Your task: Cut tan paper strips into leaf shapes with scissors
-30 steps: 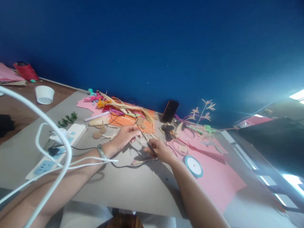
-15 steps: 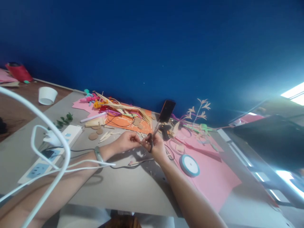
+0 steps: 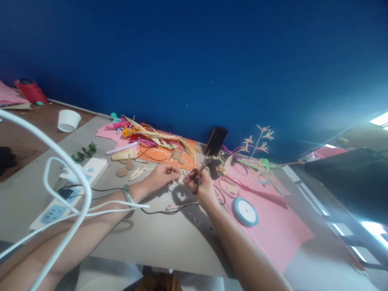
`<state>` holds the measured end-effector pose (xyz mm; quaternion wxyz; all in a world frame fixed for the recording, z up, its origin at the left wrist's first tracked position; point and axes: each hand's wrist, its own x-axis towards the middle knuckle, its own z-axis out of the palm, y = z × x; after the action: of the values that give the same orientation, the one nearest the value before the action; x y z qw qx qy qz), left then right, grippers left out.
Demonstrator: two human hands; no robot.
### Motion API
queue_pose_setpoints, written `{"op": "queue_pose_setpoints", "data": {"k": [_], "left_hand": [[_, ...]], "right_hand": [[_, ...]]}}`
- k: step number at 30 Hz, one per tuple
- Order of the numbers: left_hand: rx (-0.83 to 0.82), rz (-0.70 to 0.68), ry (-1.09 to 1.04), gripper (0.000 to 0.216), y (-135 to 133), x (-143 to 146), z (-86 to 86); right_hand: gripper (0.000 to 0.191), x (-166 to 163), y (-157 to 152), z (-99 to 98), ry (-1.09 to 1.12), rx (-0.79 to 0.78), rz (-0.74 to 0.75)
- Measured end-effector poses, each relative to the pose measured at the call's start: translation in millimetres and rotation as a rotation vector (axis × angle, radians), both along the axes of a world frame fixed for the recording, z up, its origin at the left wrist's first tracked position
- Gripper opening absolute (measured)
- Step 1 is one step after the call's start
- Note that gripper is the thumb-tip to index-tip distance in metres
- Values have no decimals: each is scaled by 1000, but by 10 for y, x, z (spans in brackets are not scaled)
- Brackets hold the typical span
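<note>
My right hand [image 3: 202, 188] is closed around dark-handled scissors [image 3: 198, 178], their blades pointing up and away toward the phone. To its left, my left hand [image 3: 163, 178] is closed, thumb and fingertips pinched together. Whatever sits in that pinch is too small to make out; pale bits show between the two hands. The hands are close but apart, above the grey table [image 3: 157, 238]. Behind them lie an orange sheet [image 3: 154, 153] and a heap of pale dried strips [image 3: 163, 137]. Several round tan discs [image 3: 121, 172] rest left of the fingers.
A dark phone [image 3: 216, 140] leans against the blue wall. A tape roll [image 3: 245, 211] lies on pink sheets [image 3: 279, 234] at right, near a pale flower stem [image 3: 257, 144]. At left are a power strip [image 3: 56, 212], a looping white tube [image 3: 86, 190] and a white cup [image 3: 69, 120].
My hands have drawn slightly apart; the fingertips met before and now show a gap. The scissors remain in my right hand. The view has turned a little to the left.
</note>
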<state>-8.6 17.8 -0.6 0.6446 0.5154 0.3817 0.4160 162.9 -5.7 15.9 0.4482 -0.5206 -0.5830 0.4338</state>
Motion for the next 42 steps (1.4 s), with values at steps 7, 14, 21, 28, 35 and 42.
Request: {"op": "queue_pose_setpoints", "data": {"k": [7, 14, 21, 28, 35, 42], "left_hand": [[-12, -53, -71, 32, -14, 39, -27], [40, -20, -21, 30, -1, 15, -16], [2, 105, -156, 16, 17, -26, 38], [0, 165, -190, 10, 17, -33, 75], [-26, 157, -212, 10, 5, -36, 95], [-33, 126, -223, 12, 2, -44, 96]], "right_hand": [[35, -67, -53, 14, 60, -4, -108], [38, -53, -34, 20, 3, 5, -96], [41, 173, 37, 231, -511, -21, 224], [42, 215, 25, 300, -698, -84, 377], [45, 153, 2, 342, -600, -176, 391], [46, 190, 35, 279, -480, -294, 450]]}}
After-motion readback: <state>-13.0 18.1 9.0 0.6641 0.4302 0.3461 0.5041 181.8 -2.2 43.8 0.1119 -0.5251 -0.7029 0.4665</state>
